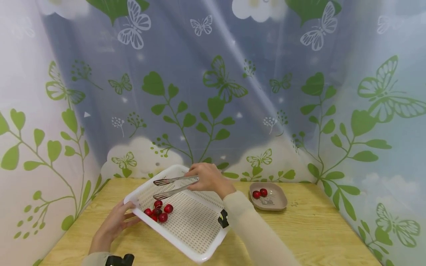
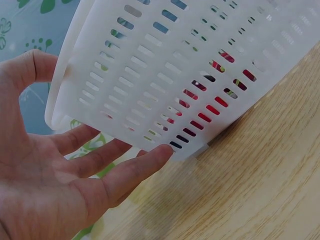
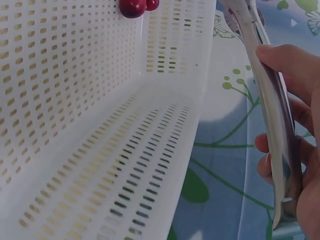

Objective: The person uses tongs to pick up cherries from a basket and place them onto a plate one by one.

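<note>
My left hand (image 1: 112,222) holds a white perforated plastic basket (image 1: 199,255) at its left edge. In the left wrist view the thumb hooks over the rim and the fingers (image 2: 135,172) spread beneath the wall. The basket is tilted, and several red cherries (image 1: 163,217) are gathered at its left side. Metal tongs (image 1: 176,191) are in my right hand (image 1: 209,178), above the basket. Their two tips stand apart with nothing between them, over the cherries. In the right wrist view, fingers and thumb wrap the tongs' handle (image 3: 277,130).
A beige square bowl (image 1: 279,205) with two cherries (image 1: 260,193) sits on the wooden table (image 1: 309,229) to the right, beyond my right sleeve (image 1: 256,232). A curtain (image 1: 179,48) printed with leaves and butterflies encloses the table at the back and sides.
</note>
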Motion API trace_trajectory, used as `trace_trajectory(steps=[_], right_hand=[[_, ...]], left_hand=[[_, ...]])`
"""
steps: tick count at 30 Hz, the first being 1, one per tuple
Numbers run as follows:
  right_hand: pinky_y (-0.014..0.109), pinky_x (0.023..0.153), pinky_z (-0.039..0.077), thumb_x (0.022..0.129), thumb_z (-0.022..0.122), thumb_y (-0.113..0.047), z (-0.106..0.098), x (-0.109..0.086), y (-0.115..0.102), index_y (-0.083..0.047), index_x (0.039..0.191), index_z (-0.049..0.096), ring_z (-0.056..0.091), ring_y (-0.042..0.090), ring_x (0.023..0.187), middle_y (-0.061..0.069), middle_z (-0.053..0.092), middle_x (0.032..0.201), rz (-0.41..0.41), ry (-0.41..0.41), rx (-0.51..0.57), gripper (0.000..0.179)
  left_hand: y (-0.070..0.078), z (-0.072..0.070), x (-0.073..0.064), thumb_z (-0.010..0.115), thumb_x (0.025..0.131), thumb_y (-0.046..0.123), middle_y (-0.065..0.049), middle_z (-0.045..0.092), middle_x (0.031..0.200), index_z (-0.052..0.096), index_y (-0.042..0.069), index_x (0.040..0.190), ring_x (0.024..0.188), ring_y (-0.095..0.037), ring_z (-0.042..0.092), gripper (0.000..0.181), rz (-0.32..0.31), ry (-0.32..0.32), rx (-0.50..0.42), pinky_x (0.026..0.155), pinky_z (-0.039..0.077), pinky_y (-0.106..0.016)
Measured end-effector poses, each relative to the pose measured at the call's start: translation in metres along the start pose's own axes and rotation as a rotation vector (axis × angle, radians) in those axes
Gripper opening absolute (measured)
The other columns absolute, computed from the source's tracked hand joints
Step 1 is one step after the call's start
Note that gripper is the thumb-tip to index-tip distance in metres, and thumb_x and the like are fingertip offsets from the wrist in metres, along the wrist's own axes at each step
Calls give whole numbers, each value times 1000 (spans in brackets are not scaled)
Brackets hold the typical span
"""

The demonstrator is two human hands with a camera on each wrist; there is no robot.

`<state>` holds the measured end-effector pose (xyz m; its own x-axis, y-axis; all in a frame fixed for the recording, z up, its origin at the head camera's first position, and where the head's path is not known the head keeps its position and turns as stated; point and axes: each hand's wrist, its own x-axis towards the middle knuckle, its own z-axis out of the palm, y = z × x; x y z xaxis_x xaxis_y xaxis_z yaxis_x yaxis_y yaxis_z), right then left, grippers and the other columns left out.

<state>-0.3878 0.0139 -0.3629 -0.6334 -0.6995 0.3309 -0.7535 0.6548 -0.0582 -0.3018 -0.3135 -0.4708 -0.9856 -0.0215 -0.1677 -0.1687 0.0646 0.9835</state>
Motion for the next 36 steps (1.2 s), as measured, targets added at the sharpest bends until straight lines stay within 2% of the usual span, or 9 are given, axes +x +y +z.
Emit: trace_trajectory(steps=[9,14,20,27,36], right_hand=[[20,59,48,87,79,-44,16,12,-6,-33,122,77,70,13,97,-9,72,123,54,-34,-40,37],[20,58,47,87,79,-46,30,15,-8,-33,122,77,70,12,96,-10,72,120,59,-60,-48,38],[21,62,52,85,80,-46,43,15,-8,-31,121,78,71,12,97,-11,72,120,63,-55,-61,39],[17,50,42,87,79,-46,52,10,-7,-30,123,77,70,10,91,-9,71,124,76,-48,-34,39],[16,56,46,88,79,-45,59,10,-5,-31,123,77,69,8,91,-11,72,121,88,-42,-26,37]], left_hand=[[2,0,1,45,104,23,-31,31,157,23,3,160,122,-35,54,63,-2,14,-3,99,60,-47],[1,1,0,44,104,21,-30,34,155,25,2,159,120,-33,56,62,-5,16,-5,98,61,-45],[0,1,0,44,104,20,-30,35,155,25,2,159,121,-32,55,61,3,7,0,100,60,-44],[1,2,-2,44,103,19,-29,33,156,24,4,160,120,-30,56,62,7,1,-17,99,60,-42],[1,2,-3,42,104,20,-29,30,157,22,3,160,124,-34,53,62,7,-5,-7,99,60,-42]])
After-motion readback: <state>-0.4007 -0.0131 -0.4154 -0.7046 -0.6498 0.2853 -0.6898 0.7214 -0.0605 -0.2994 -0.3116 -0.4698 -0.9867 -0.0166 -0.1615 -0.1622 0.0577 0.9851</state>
